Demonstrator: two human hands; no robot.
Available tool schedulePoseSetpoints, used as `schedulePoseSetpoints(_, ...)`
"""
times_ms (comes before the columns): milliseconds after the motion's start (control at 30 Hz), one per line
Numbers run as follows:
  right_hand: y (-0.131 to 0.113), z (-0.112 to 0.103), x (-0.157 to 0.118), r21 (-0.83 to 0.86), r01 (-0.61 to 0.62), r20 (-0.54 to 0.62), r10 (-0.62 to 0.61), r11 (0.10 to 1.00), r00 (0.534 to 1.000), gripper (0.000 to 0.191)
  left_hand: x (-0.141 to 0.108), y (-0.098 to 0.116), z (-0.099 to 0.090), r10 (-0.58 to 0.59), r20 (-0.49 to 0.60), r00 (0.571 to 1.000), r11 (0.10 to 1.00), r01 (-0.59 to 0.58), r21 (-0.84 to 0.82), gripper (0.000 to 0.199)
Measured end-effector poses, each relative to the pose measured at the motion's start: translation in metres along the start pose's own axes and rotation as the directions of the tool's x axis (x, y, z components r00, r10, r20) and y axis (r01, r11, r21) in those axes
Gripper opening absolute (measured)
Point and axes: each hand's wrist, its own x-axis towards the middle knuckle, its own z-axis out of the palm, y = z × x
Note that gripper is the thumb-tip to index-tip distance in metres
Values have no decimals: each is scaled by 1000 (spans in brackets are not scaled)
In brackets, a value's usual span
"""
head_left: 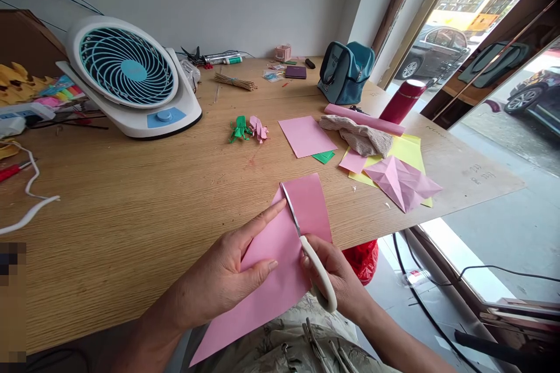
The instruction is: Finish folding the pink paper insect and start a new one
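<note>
A large pink paper sheet (271, 280) lies partly over the table's front edge and my lap. My left hand (231, 268) holds it from the left, thumb on top and index finger pointing toward the scissor blades. White-handled scissors (321, 280) are in my right hand (335, 274), their blades closed or nearly closed along the paper, tips near its far edge. A darker pink part (308, 201) of the paper lies to the right of the blades. Beyond my hands sit a green paper figure (240, 129) and a pink one (259, 129).
A white fan (131, 70) stands at the back left. To the right are a pink square (307, 136), a glove (359, 135), yellow paper (409, 154), folded pink paper (400, 183), a red bottle (402, 102) and a blue bag (345, 73). A red bag (363, 261) hangs below the edge.
</note>
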Motion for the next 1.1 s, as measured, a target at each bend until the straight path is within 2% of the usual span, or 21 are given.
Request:
schedulePoseSetpoints(267, -2, 2, 3, 14, -5, -13, 5, 1000, 1000, 40, 1, 0, -1, -6, -2, 1000, 1000, 6, -7, 75)
schedulePoseSetpoints(467, -5, -1, 4, -32, 9, -44, -11, 999, 999, 43, -2, -3, 1, -34, 76, 997, 999, 36, -23, 72)
schedulePoseSetpoints(600, -9, -5, 6, 5, -21, -26, 21, 1000, 999, 43, -1, -6, 0, -47, 53, 997, 995, 52, -84, 69)
schedulePoseSetpoints(767, -6, -21, 13, 59, -74, 1, 74, 996, 997, 45, 4, -15, -2, -44, 83, 996, 959, 66, -277, 66)
schedulePoseSetpoints(933, -2, -48, 22, 39, -92, 27, 91, 995, 995, 46, 7, -27, -3, -117, 117, 986, 874, 158, -460, 65)
schedulePoseSetpoints(1100, -3, -56, 27, 11, -36, 18, 36, 999, 999, 46, 12, -28, -4, -164, 72, 984, 876, 179, -448, 61)
